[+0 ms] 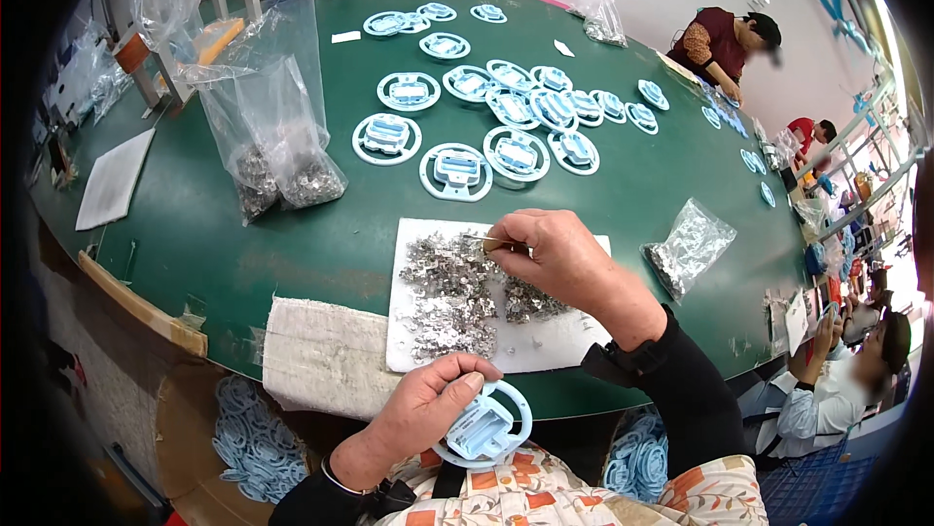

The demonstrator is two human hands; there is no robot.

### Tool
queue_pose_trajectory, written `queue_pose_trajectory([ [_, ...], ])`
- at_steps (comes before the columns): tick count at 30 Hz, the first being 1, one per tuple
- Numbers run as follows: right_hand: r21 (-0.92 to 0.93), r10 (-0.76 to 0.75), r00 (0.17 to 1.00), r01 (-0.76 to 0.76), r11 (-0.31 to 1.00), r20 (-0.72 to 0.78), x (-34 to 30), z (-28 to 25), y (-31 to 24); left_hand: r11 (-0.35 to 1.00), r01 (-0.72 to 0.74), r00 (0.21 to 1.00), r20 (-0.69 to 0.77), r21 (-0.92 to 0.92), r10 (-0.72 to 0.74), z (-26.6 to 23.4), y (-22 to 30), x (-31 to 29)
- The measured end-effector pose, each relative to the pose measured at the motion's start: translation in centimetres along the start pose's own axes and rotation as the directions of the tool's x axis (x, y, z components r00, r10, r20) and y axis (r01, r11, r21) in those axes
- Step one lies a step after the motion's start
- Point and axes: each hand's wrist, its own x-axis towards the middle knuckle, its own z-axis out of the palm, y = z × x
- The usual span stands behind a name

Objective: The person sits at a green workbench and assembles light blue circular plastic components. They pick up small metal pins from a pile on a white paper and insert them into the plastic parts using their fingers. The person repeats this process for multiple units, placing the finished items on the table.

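Near my lap, my left hand (pixel 428 411) is closed on the rim of a light-blue plastic toy steering wheel (pixel 484 429), whose middle has a rectangular recess. Over the white board (pixel 545 353), my right hand (pixel 556 255) pinches a thin, tweezers-like tool (pixel 479 238); its exact kind is hard to make out. The tool's tip points at small shiny metal clips (pixel 448 278) heaped on the board. A second heap of clips (pixel 525 300) lies under my right hand, partly covered by it.
Several matching wheels (pixel 457 168) are spread over the green table (pixel 341 244). Bags of metal parts stand at left (pixel 311 181) and lie at right (pixel 686 253). A folded cloth (pixel 321 351) lies at the front edge. Boxes of wheels (pixel 255 438) sit below. Co-workers (pixel 715 44) sit around.
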Motion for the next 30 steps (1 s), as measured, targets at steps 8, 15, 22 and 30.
queue_pose_trajectory([
  [8, -0.051, 0.072, 0.996, -0.074, 0.996, -0.046, -3.0, 0.7, 1.6, 0.993, -0.046, 0.998, -0.029, 0.107, 0.049, 2.0, 1.0, -0.1],
  [15, 0.134, 0.069, 0.997, -0.064, 0.989, -0.036, -5.5, -1.4, -0.5, 0.990, -0.055, 0.991, -0.115, 0.130, 0.070, 2.8, 1.9, 0.5],
  [22, 0.073, -0.035, 0.999, 0.034, 0.997, 0.007, -8.9, -0.8, -7.0, 0.851, -0.233, 0.947, -0.089, 0.471, 0.308, 2.8, 2.1, 1.0],
  [30, 0.408, 0.188, 0.967, -0.105, 0.907, -0.169, -10.9, 0.1, -7.2, 0.841, -0.329, 0.907, -0.105, 0.430, 0.408, 4.1, 3.9, 0.0],
])
